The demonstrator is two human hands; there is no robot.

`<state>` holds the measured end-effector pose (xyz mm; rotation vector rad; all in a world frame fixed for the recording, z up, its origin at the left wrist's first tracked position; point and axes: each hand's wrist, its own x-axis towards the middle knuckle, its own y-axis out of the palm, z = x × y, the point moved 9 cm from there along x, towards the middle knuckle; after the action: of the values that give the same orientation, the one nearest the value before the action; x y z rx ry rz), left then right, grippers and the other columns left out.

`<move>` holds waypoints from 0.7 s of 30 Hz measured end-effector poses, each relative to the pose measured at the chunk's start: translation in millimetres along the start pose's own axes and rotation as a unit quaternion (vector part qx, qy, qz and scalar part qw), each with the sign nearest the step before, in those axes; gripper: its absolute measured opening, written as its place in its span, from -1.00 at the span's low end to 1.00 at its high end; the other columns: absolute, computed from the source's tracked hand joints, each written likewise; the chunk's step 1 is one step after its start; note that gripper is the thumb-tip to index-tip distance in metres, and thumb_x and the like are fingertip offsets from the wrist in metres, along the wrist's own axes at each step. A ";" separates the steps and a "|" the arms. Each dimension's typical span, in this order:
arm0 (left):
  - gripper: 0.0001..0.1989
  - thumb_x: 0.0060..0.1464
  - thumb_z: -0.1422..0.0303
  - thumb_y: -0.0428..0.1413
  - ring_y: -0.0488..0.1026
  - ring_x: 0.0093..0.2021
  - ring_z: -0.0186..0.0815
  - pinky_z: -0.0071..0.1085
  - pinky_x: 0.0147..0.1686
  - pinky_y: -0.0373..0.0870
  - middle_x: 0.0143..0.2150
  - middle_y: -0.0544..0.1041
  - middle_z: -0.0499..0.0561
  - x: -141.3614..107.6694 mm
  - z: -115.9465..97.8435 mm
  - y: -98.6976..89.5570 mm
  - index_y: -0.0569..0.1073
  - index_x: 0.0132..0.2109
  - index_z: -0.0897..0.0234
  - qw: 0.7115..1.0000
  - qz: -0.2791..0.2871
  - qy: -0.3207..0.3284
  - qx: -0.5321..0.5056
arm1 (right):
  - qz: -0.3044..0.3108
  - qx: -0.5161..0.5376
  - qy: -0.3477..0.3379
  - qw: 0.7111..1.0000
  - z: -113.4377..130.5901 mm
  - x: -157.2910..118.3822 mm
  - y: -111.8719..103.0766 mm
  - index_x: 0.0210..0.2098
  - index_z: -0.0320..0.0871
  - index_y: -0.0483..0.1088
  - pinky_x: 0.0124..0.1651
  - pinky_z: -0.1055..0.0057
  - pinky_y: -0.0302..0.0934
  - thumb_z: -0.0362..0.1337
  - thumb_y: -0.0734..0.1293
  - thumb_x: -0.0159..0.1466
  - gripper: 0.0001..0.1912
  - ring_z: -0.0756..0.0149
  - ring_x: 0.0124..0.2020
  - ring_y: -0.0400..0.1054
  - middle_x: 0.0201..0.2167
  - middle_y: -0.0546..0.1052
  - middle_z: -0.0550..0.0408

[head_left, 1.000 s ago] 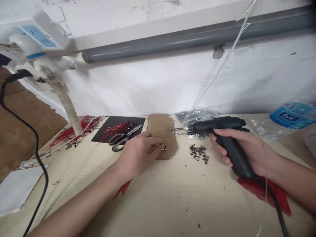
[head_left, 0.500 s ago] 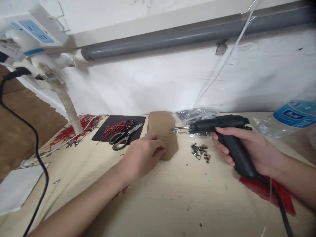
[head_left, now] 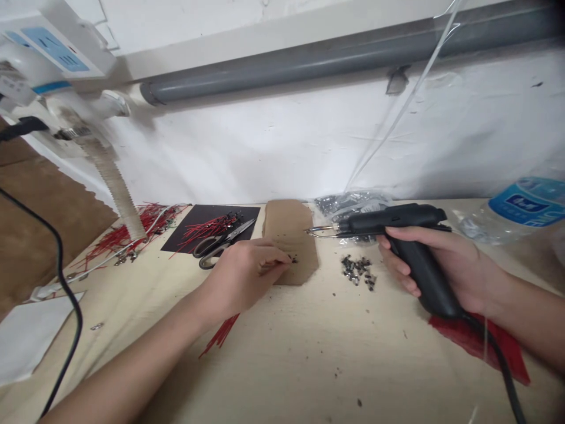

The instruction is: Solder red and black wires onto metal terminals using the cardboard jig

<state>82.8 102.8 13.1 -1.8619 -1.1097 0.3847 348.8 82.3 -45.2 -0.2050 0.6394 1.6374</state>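
Note:
My left hand (head_left: 251, 271) is closed in a pinch over the brown cardboard piece (head_left: 291, 221); a tiny dark part (head_left: 294, 259) shows at its fingertips, and whether they grip it is hard to tell. Wrapped round the handle of a black soldering gun (head_left: 424, 271) is my right hand (head_left: 459, 265). The gun's metal tip points left, over the right edge of the cardboard. Small metal parts (head_left: 358, 271) lie in a pile below the tip. Several red wires (head_left: 220, 335) stick out from beneath my left wrist.
Scissors (head_left: 225, 242) and red wires lie on a black sheet (head_left: 176, 232). More red wires (head_left: 119, 232) are heaped at the left by a ribbed hose (head_left: 112, 182). A plastic bag (head_left: 353, 203), a bottle (head_left: 525, 203) and a red packet (head_left: 481, 347) are at the right.
My left hand has shifted slightly left and its fingertips have lifted a little, uncovering the small dark part and more of the red wires. My right hand and the soldering gun are nearly unmoved.

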 end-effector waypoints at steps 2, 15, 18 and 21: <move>-0.78 0.29 0.50 0.19 0.60 -0.23 -0.28 -0.40 -0.33 0.42 -0.16 0.70 -0.03 -1.2 0.1 -1.1 0.72 -0.11 0.13 1.000 -0.003 0.005 -0.016 | -0.002 0.001 -0.001 1.000 0.4 -0.6 0.5 -0.40 -0.08 0.49 -0.66 0.44 0.20 0.01 0.51 0.23 -0.69 0.33 -0.68 0.30 -0.65 0.43 0.17; -0.79 0.31 0.43 0.18 0.60 -0.26 -0.26 -0.36 -0.33 0.49 -0.14 0.66 0.08 -3.0 -2.2 11.2 0.74 -0.14 0.16 0.997 0.026 0.027 -0.065 | 0.000 0.005 -0.011 1.000 3.7 -2.5 5.4 -0.41 -0.11 0.51 -0.64 0.42 0.19 -0.03 0.50 0.26 -0.71 0.33 -0.67 0.31 -0.65 0.42 0.13; -0.80 0.29 0.45 0.19 0.61 -0.23 -0.26 -0.39 -0.34 0.48 -0.14 0.66 0.07 -2.8 -1.9 8.3 0.74 -0.15 0.17 0.996 0.027 0.022 -0.078 | -0.003 0.005 -0.010 1.000 3.0 -2.3 3.9 -0.41 -0.11 0.51 -0.65 0.42 0.18 -0.03 0.50 0.26 -0.70 0.33 -0.68 0.30 -0.65 0.42 0.14; -0.81 0.26 0.48 0.19 0.57 -0.26 -0.28 -0.40 -0.35 0.43 -0.19 0.65 0.04 -2.2 -3.4 4.3 0.70 -0.20 0.18 0.998 0.022 0.011 -0.061 | -0.002 0.002 -0.012 1.000 3.4 -2.1 3.5 -0.41 -0.11 0.51 -0.66 0.42 0.18 -0.03 0.50 0.25 -0.71 0.32 -0.68 0.31 -0.66 0.43 0.13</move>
<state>86.1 98.4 11.1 -1.9955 -1.1009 0.3258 346.5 82.1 -40.4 -0.1828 0.6240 1.6321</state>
